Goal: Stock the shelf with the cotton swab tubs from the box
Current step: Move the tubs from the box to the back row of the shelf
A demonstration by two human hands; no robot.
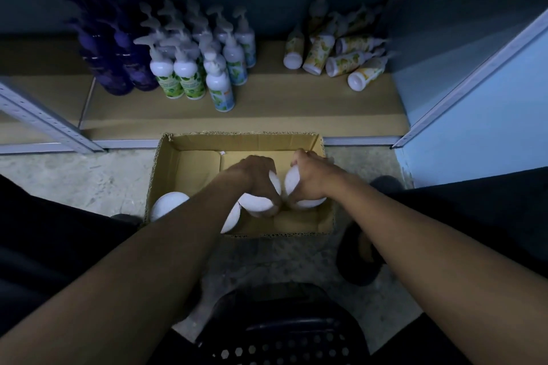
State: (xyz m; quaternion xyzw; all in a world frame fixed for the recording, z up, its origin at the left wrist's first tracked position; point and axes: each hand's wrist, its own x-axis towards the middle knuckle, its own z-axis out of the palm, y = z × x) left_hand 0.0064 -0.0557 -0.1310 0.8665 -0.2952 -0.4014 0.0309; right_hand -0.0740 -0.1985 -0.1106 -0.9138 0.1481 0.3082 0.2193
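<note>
A rough, mottled concrete floor (pixel 89 181) runs up to a low metal shelf (pixel 267 115) lined with flat brown board, its perforated grey upright (pixel 44 121) slanting at the left. On the shelf stand dark purple pump bottles (pixel 118 62) and glossy white pump bottles (pixel 192 68) with green leaf labels, while yellow-printed bottles (pixel 335 59) lie toppled to the right. In front sits an open corrugated cardboard box (pixel 237 142) with raw fluted edges. Both hands reach into it: the left hand (pixel 258 178) curls over a round, smooth white tub (pixel 256 204), and the right hand (pixel 314 181) grips another white tub (pixel 292 182) just beside it. Two more white tubs (pixel 169 203) rest at the box's near left, partly hidden by the left forearm. A dark perforated plastic stool (pixel 281 335) shows at the bottom edge.
</note>
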